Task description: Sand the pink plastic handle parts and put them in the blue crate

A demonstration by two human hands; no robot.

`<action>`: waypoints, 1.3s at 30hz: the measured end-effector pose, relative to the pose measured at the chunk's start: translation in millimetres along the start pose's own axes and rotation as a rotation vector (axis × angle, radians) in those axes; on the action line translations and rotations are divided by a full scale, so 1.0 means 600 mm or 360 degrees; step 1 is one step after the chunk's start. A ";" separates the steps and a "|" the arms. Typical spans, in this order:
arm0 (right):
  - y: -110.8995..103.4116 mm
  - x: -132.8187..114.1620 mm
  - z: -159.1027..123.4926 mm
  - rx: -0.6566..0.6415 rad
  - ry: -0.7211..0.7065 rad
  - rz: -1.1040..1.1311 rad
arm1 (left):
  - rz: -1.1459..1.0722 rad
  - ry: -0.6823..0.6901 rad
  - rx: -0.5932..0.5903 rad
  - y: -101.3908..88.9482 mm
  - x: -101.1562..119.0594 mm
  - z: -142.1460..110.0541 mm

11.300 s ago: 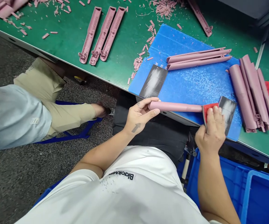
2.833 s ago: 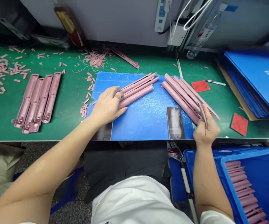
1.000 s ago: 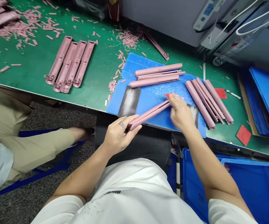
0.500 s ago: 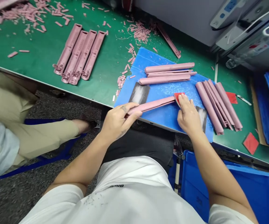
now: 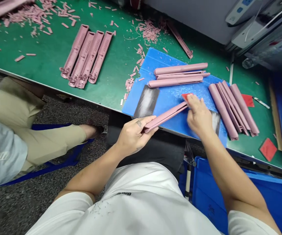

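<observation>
My left hand (image 5: 137, 134) grips the near end of a long pink plastic shell (image 5: 166, 117), which slants up to the right over the edge of a blue sheet (image 5: 172, 93). At the shell's far end, my right hand (image 5: 199, 114) pinches a red piece of sandpaper (image 5: 187, 96) against or close beside the tip; the exact contact is hidden by the fingers. Behind the held piece, several similar pink shells (image 5: 175, 80) lie side by side on the sheet. More pink shells (image 5: 223, 109) rest in a row to the right of my right hand.
Further left on the green table (image 5: 45, 62) lie several open pink shells (image 5: 98, 57). Pink scraps (image 5: 150, 32) are strewn at the back. A red square (image 5: 268, 149) lies at the right, above a blue crate (image 5: 229, 195). A seated person's leg (image 5: 55, 142) is at left.
My left hand has moved right and slightly down, tilting the pink shell more steeply. My right hand still holds the red sandpaper at the shell's far end. The whole view has shifted slightly.
</observation>
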State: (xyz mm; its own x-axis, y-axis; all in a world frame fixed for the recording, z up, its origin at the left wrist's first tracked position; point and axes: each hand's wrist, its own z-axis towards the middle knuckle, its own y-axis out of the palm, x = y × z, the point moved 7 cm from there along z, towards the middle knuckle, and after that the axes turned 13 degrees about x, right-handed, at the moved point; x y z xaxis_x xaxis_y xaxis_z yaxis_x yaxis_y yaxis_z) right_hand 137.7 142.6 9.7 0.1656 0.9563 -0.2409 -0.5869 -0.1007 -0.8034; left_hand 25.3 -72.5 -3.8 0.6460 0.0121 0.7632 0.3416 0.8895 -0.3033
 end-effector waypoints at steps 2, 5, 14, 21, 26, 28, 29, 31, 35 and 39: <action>0.003 -0.016 -0.005 -0.0103 -0.0157 0.0122 | 0.0010 -0.0032 0.0010 0.001 0.001 0.001; 0.014 -0.011 0.000 -0.0202 -0.0182 0.0155 | -0.0006 -0.0205 0.0016 -0.001 -0.011 0.001; 0.031 0.074 0.008 -0.0282 -0.0018 -0.0005 | 0.0102 -0.0429 -0.0131 -0.008 -0.047 0.000; -0.042 0.162 -0.029 0.0002 0.0347 -0.0304 | 0.0574 0.0245 -0.0208 -0.010 -0.034 0.031; -0.136 0.174 -0.139 0.0528 0.0528 -0.0405 | 0.0721 0.0451 -0.0205 0.038 -0.069 0.113; -0.167 0.193 -0.182 0.0743 0.0580 -0.0421 | 0.0739 0.0471 -0.0242 0.066 -0.091 0.154; -0.180 0.203 -0.200 0.0848 0.0591 -0.0436 | 0.0726 0.0475 -0.0264 0.081 -0.100 0.174; -0.193 0.220 -0.229 0.0995 0.0594 -0.0502 | 0.0689 0.0493 -0.0325 0.117 -0.107 0.208; -0.187 0.242 -0.256 0.1090 0.0647 -0.0632 | 0.0594 0.0769 -0.0696 0.252 -0.046 0.235; -0.183 0.254 -0.272 0.1177 0.0714 -0.0625 | 0.0340 0.0926 -0.0996 0.435 0.064 0.226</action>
State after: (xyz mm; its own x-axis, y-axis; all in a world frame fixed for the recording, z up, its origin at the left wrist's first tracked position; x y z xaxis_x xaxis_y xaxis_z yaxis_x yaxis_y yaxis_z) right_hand 356.5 254.7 -27.8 0.6564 0.6748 -0.3373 -0.7523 0.5518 -0.3599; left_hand 46.8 222.2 23.7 0.9258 -0.2365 0.2948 0.3751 0.4795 -0.7933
